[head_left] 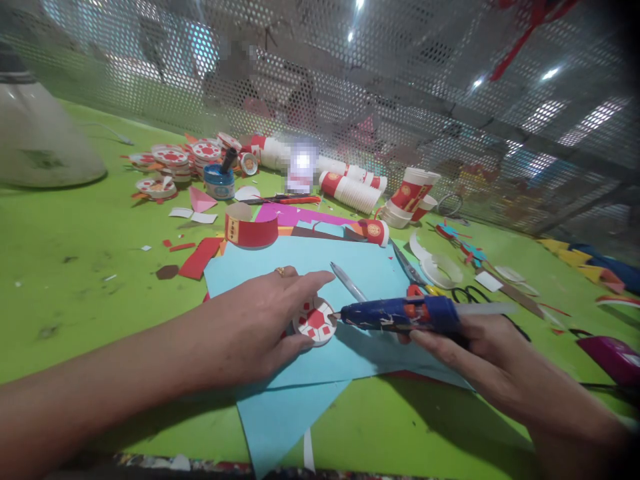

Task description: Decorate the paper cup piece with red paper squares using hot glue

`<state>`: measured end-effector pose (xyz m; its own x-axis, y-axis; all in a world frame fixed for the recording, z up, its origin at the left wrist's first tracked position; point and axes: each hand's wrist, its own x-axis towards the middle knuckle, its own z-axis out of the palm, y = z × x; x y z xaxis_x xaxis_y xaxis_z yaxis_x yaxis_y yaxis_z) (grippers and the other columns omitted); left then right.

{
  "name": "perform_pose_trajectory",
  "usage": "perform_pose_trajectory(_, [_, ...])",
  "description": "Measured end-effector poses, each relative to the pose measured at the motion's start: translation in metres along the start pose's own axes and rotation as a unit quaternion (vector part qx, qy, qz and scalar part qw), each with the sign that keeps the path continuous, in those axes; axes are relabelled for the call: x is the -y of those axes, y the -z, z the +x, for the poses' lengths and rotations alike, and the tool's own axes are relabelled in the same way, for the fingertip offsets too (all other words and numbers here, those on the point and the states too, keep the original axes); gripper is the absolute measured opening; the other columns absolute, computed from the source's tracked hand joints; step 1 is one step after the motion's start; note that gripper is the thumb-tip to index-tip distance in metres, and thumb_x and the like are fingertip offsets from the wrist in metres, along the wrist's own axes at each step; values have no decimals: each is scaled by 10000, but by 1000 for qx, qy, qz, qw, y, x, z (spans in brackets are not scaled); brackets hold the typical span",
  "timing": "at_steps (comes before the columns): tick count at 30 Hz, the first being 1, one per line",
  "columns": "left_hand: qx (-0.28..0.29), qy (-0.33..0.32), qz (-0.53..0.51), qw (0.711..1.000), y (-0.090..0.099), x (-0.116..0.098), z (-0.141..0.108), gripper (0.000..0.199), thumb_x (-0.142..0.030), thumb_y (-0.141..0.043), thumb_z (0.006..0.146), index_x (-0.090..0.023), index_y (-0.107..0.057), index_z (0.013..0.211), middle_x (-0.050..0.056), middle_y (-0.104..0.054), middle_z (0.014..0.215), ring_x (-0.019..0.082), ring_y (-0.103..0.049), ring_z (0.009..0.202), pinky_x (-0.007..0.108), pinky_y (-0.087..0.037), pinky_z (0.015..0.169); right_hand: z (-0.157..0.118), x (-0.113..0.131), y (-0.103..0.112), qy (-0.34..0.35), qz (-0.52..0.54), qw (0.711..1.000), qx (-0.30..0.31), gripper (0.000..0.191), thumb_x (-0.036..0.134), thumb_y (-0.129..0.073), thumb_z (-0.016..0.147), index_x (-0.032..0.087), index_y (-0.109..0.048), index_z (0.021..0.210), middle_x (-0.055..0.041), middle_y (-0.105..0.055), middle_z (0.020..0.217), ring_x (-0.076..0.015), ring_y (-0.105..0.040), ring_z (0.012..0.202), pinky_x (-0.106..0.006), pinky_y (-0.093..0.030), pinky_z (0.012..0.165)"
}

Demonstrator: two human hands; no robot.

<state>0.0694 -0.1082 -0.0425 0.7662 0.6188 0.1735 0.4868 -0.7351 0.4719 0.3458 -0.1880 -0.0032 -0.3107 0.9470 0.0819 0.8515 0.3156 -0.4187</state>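
My right hand (480, 353) is wrapped round the handle of a blue hot glue gun (400, 313), with a clear glue stick (487, 309) poking from its back. The gun's nozzle meets the right edge of a small white disc (316, 322) patterned with red shapes. Thumb and fingers of my left hand (273, 320) grip that disc from the left; a ring is on one finger. Light blue paper sheets (280, 267) lie underneath. A pen (347, 281) rests on the paper just beyond the gun.
Finished disc crafts (170, 157) are piled at the back left, near a blue glue jar (219, 181). Stacked paper cups (350, 190) lie along the mesh wall. Scissors (407, 263) and paper scraps lie right of the sheets. A purple object (610, 357) sits far right.
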Motion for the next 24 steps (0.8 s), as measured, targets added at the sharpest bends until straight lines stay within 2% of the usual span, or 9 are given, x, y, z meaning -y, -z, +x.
perform_pose_trajectory(7, [0, -2, -1, 1000, 0, 1, -2, 576, -266, -543, 874, -250, -373, 1423, 64, -651, 1059, 250, -606, 966, 344, -470, 806, 0, -1, 0, 7, -7, 1000, 2, 446, 470, -446, 976, 180, -734, 799, -62, -724, 693, -183, -642, 568, -277, -505, 479])
perform_pose_trajectory(15, [-3, -9, 9, 1000, 0, 1, 0, 568, -262, -542, 880, -236, -368, 1421, 71, -653, 1073, 245, -604, 958, 342, -465, 807, -1, 0, -1, 4, 2, 1000, -2, 405, 446, -467, 968, 198, -714, 765, -44, -722, 674, -171, -638, 546, -264, -511, 483])
perform_pose_trajectory(20, [2, -12, 15, 1000, 1, 0, -1, 573, -254, -544, 886, -230, -355, 1426, 71, -648, 1071, 246, -602, 967, 339, -459, 804, -2, 1, -2, -19, -15, 1000, -12, 495, 535, -445, 962, 174, -724, 768, -67, -729, 694, -186, -631, 547, -279, -484, 454])
perform_pose_trajectory(24, [1, -18, 20, 1000, 2, -1, -2, 562, -255, -543, 892, -216, -359, 1421, 77, -651, 1061, 251, -598, 967, 340, -455, 796, -2, 2, -1, -12, -32, 999, 1, 540, 524, -408, 980, 142, -712, 749, -72, -690, 651, -181, -604, 539, -280, -481, 456])
